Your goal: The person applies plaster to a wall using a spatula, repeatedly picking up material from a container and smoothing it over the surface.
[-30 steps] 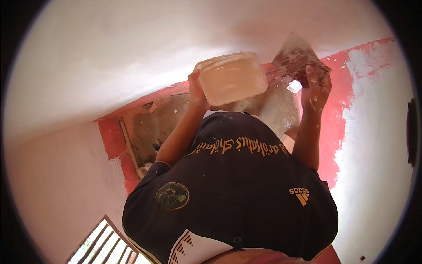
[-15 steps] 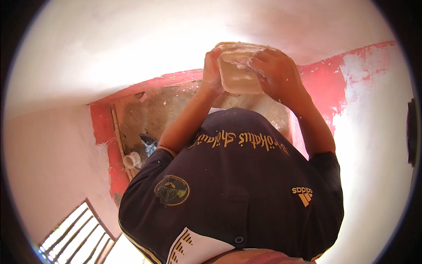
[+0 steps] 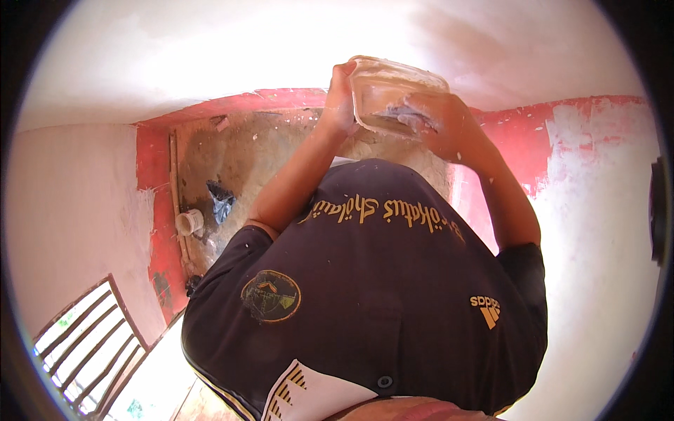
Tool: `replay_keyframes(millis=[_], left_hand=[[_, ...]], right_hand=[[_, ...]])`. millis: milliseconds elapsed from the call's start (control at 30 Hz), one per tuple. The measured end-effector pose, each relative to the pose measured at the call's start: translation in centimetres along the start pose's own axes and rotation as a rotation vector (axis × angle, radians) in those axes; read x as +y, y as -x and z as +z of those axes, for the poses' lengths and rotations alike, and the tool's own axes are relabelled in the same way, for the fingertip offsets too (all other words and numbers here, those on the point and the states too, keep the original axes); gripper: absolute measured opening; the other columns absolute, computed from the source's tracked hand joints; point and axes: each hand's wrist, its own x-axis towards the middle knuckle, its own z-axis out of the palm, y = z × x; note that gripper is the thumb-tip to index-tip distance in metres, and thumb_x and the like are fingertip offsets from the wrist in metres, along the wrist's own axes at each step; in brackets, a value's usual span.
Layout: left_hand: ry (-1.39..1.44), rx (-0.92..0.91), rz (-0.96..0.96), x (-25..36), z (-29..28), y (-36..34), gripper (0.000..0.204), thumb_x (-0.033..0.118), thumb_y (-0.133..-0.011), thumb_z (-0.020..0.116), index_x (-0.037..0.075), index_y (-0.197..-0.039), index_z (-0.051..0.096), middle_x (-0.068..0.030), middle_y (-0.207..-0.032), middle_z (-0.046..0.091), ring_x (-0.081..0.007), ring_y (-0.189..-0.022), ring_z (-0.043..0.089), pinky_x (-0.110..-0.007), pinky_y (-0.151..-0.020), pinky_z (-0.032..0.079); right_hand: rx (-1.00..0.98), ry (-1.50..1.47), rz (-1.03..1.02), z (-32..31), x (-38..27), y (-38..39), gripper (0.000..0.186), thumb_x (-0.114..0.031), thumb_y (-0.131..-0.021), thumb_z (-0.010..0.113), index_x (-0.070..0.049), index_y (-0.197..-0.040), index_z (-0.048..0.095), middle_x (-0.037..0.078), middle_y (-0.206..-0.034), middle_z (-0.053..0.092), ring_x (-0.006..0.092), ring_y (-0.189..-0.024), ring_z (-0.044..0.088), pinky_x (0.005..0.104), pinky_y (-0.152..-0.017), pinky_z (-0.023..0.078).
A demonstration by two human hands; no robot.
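Note:
A shallow rectangular plastic container [image 3: 379, 91], smeared with whitish paste, is held up in front of my chest, its open side toward me. My left hand [image 3: 341, 98] is closed on its left rim, thumb near the upper corner. Over the container's lower right part is my right hand [image 3: 442, 126], its fingers bent and coated with pale paste. A greyish-white smeared patch shows at those fingertips; whether it is only paste or a small tool, I cannot make out.
White walls with a red lower band [image 3: 519, 140] surround me. On the stained floor [image 3: 225, 154] lie a white bucket [image 3: 189, 222], a bluish plastic bag [image 3: 222, 203] and a long strip [image 3: 175, 189] along the wall. A barred window [image 3: 91, 337] stands at lower left.
The container has risen slightly and shifted a little right with my left hand. My right hand has moved down across it toward its lower right side. The view has tilted slightly.

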Motion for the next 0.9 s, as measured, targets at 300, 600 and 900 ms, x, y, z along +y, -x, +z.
replay_keyframes(millis=[300, 600, 900], left_hand=[[-0.204, -0.115, -0.019, -3.9, -0.5, -0.5, 0.051, 0.045, -0.099, 0.026, 0.008, -0.123, 0.05, -0.0125, -0.116, 0.059, -0.0262, -0.106, 0.06, -0.044, -0.093, 0.052], [-0.312, -0.229, 0.035, -5.4, -1.6, -1.2, 0.062, 0.051, -0.098, 0.024, 0.003, -0.128, 0.048, -0.0144, -0.122, 0.059, -0.0288, -0.113, 0.06, -0.046, -0.099, 0.048], [0.022, -0.115, -0.107, -5.3, -1.7, -3.1, 0.06, 0.051, -0.1, 0.021, 0.007, -0.135, 0.042, -0.0149, -0.133, 0.053, -0.0296, -0.122, 0.055, -0.046, -0.103, 0.046]], right_hand=[[-0.141, -0.378, 0.331, -1.9, 2.7, 0.0, 0.025, -0.008, -0.081, 0.064, 0.003, -0.104, 0.061, 0.007, -0.083, 0.063, 0.0129, -0.077, 0.055, 0.031, -0.076, 0.048], [-0.169, -0.67, 0.365, -2.7, 7.0, 0.0, 0.026, -0.005, -0.082, 0.066, 0.001, -0.107, 0.062, 0.003, -0.089, 0.063, 0.0093, -0.081, 0.056, 0.0267, -0.075, 0.048], [0.349, -0.951, 0.496, -4.1, 7.9, 0.8, 0.028, -0.014, -0.091, 0.066, -0.003, -0.116, 0.06, 0.0, -0.092, 0.063, 0.0072, -0.077, 0.057, 0.0246, -0.067, 0.047]])
